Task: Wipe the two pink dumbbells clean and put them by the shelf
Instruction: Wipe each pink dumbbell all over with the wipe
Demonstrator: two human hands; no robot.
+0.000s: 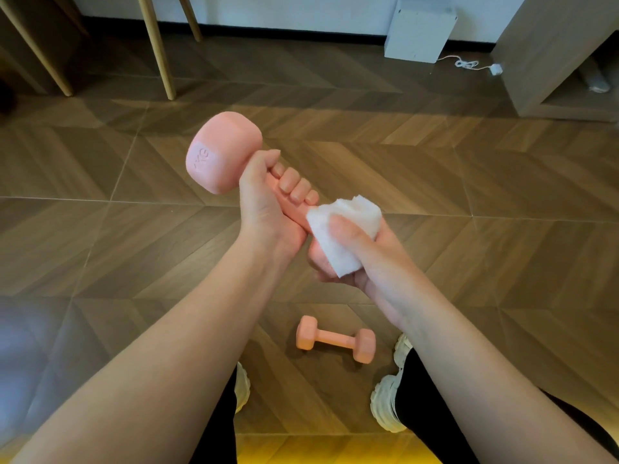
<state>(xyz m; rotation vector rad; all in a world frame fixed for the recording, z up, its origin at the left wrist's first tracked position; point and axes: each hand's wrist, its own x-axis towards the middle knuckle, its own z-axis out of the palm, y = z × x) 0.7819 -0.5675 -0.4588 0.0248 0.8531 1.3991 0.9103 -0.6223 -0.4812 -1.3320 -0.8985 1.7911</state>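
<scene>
My left hand (273, 199) grips the handle of a pink dumbbell (222, 152), held up in the air with one head pointing up and left. My right hand (361, 252) holds a folded white cloth (341, 229) wrapped around the dumbbell's lower end, which the cloth and hand hide. A second pink dumbbell (336, 339) lies on the wooden floor below my hands, between my feet.
A grey shelf unit (552, 61) stands at the far right. A white box (418, 31) with a cable (469, 64) leans at the wall. Wooden furniture legs (157, 45) stand at the far left. My white shoes (385, 403) are at the bottom.
</scene>
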